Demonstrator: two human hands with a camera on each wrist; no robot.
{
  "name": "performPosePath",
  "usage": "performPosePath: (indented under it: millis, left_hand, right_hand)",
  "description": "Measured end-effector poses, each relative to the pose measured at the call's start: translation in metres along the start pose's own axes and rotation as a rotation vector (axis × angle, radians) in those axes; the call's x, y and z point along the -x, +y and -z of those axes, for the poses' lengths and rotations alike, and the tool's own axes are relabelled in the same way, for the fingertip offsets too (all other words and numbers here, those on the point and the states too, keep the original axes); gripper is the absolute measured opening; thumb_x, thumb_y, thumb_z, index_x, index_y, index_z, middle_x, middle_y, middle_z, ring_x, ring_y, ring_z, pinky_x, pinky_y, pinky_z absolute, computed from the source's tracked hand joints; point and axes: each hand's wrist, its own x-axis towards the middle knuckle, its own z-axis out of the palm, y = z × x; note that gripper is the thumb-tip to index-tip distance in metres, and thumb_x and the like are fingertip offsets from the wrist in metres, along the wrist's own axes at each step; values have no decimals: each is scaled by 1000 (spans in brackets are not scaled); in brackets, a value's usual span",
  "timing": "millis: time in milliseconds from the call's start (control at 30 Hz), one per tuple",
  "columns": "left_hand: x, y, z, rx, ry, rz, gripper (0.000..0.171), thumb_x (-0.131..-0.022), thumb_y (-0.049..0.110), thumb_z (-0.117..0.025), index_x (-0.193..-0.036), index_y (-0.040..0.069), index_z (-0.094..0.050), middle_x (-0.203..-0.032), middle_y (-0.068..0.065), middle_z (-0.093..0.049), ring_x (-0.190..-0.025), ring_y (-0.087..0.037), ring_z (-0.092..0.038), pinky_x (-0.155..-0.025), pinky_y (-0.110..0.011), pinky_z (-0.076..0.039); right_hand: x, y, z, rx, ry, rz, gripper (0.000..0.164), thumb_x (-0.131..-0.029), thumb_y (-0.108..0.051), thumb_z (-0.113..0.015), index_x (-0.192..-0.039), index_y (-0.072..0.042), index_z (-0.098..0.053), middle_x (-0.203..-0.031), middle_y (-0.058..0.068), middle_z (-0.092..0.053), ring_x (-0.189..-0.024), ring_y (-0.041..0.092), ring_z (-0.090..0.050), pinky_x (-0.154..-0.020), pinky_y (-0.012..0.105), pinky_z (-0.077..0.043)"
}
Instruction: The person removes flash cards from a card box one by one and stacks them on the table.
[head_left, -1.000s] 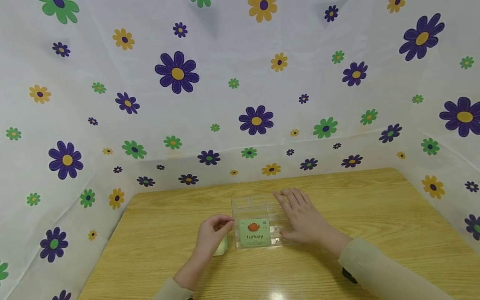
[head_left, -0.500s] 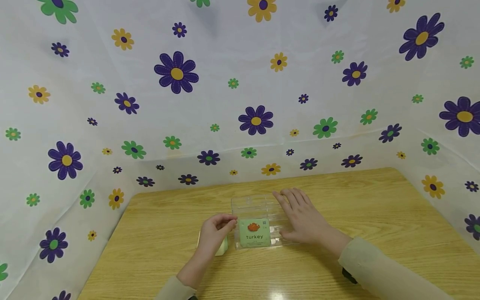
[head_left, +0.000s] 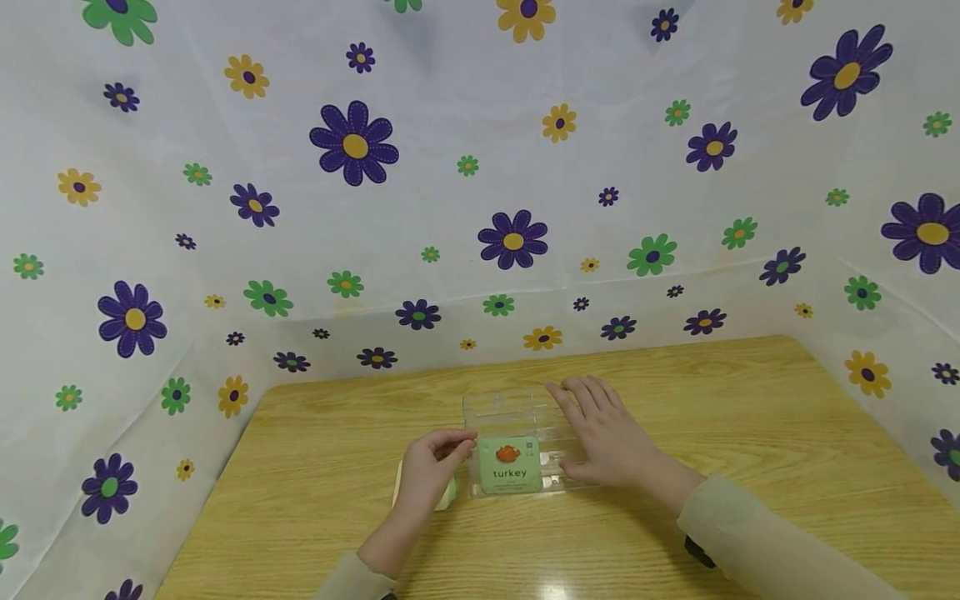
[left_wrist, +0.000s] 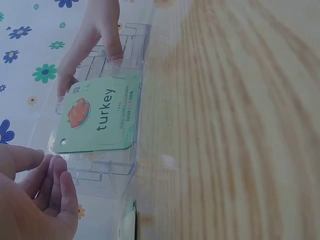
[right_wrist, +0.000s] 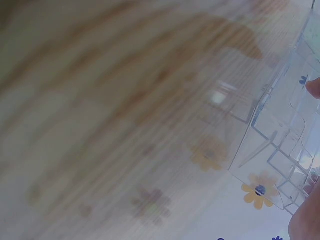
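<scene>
A clear plastic case (head_left: 497,405) with divided compartments lies on the table. In its left part is a green card (head_left: 509,479) printed "turkey", with a picture of a roast bird and a punched corner hole. My left hand (head_left: 429,471) is at the case's left side, fingers bent and thumb near the index fingertip beside the card's corner; I cannot tell whether they pinch the clear edge. My right hand (head_left: 603,433) rests spread over the case's right part, its thumb (right_wrist: 314,88) towards the near side. A pale green card stack (head_left: 447,497) sits partly hidden beneath the left hand.
The wood-grain table (head_left: 345,433) extends around the case. A white cloth with flower prints (head_left: 513,242) stands behind and on both sides. The card stack's edge (left_wrist: 127,222) shows close to the case in the left wrist view.
My left hand has shifted slightly right, its fingertips nearer the card's edge, and more of the card stack shows to its left. The right hand, case and turkey card stay in place.
</scene>
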Motion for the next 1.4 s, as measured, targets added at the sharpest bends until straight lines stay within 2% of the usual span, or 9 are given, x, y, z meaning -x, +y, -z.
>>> performPosePath:
  millis: [200,367,600,1000,1400]
  left_hand:
    - [1,0,-2,-22,2,1,14,-99,3,-73,-110,-4,-79,-112,-21,-79,-84,-3,-67,-75,-14,-57]
    - [2,-1,-3,-64,1,-8,13,-99,4,-74,-108,-2,-80,-108,-19,-79,-84,-7,-65,-71,-15,-54]
    - [1,-1,-5,-97,-5,-18,10,-98,4,-75,-105,-2,-79,-103,-17,-77,-85,-12,-65,-72,-16,-53]
    - [1,-2,-6,-96,-2,-24,9,-94,5,-79,-100,-1,-78,-99,-15,-75,-80,-10,-61,-71,-17,-53]
    - [1,-6,-7,-90,3,-24,8,-95,6,-79,-100,0,-79,-99,-14,-77,-81,-10,-61,-70,-16,-52]
  right_hand:
    - [0,1,0,-4,0,-3,111,-81,-54,-81,-165,-7,-26,-154,20,-43,-144,41,-42,-126,60,-34]
    - [0,1,0,-3,3,-1,111,-81,-53,-81,-165,-6,-26,-154,20,-43,-144,41,-42,-126,60,-34]
    - [-1,1,2,-13,-1,-1,111,-81,-54,-81,-165,-7,-26,-155,20,-42,-145,41,-42,-127,60,-33]
    - [-1,3,-1,-1,12,10,111,-81,-54,-80,-165,-6,-27,-154,20,-43,-145,41,-42,-127,59,-33]
    - [0,2,-2,-18,-13,-8,110,-82,-52,-80,-166,-7,-25,-154,18,-41,-145,39,-40,-126,59,-33]
